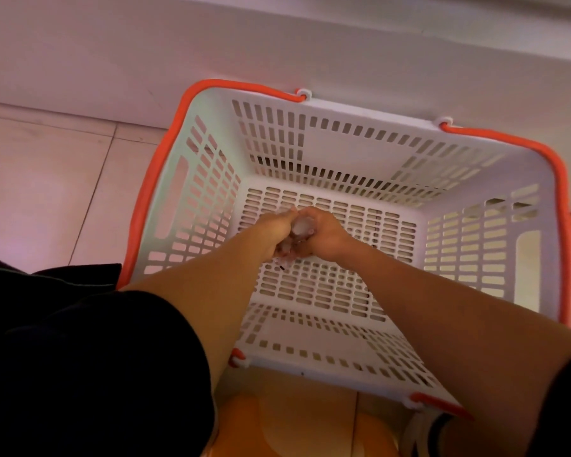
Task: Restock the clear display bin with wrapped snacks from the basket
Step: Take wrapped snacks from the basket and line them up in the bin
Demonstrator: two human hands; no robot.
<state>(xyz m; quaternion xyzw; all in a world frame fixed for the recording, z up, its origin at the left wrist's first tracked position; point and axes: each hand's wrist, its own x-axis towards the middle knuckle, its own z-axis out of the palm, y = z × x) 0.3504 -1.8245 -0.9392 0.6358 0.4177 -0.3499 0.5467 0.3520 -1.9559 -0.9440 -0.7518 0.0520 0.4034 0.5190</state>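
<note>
Head view: this is the only view, and it looks straight down into the basket (350,206).
Basket: it is white with an orange rim and handles, and it sits on the floor (47,179), close to a pale wall (211,44).
Snacks: a small bunch of clear wrapped snacks (300,233) is down low in the middle of the basket, squeezed between the two hands.
Left hand: the left hand (272,232) reaches deep into the basket, and its fingers curl around the snacks from the left side.
Right hand: the right hand (323,234) does the same from the right side, with its fingers closed on the same bunch.
Rest of the basket: the bottom shows bare holes all around the hands. No other snacks can be seen.
Display bin: the clear bin is not in this view, so how full it is cannot be told.
How far along: I think this is the last handful, so the job looks nearly done.
What is left: the bunch has to be lifted out and put into the bin, wherever it is.
In the way: the basket walls are tall, so the hands must go straight up. Nothing else blocks them.
Around: a dark sleeve (80,357) fills the lower left. Something orange (244,430) lies on the floor under the near edge of the basket, but I cannot tell what it is.
</note>
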